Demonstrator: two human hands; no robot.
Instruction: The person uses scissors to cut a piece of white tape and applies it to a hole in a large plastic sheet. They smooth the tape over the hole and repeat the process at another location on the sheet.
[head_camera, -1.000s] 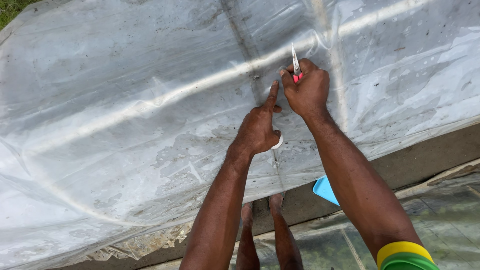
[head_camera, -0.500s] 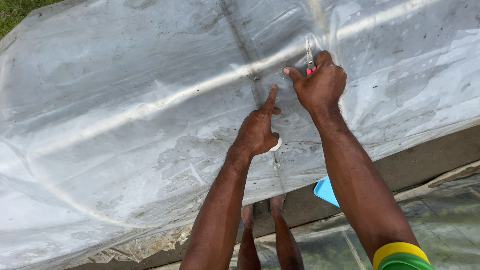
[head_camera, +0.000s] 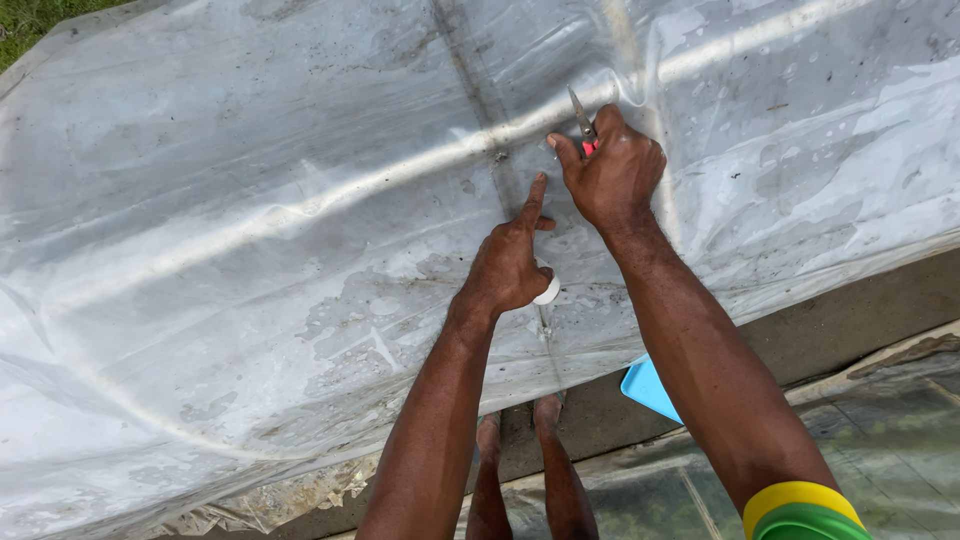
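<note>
A large clear plastic sheet (head_camera: 250, 220), dirty and wet, covers an arched frame in front of me. My right hand (head_camera: 610, 170) grips red-handled scissors (head_camera: 582, 122), whose metal blades point up against the sheet near a dark vertical seam (head_camera: 490, 100). My left hand (head_camera: 510, 260) holds a small white roll (head_camera: 548, 290) in its curled fingers, while its index finger stretches up and presses the sheet beside the seam, just below my right hand.
My bare feet (head_camera: 520, 450) stand on dark ground below the sheet's lower edge. A light blue flat object (head_camera: 650, 385) lies behind my right forearm. More plastic sheeting (head_camera: 880, 420) lies at the lower right. Grass (head_camera: 40, 15) shows at the top left.
My right hand with the scissors has moved up and a little right along the sheet. My left hand has stayed in place with its finger pointing up.
</note>
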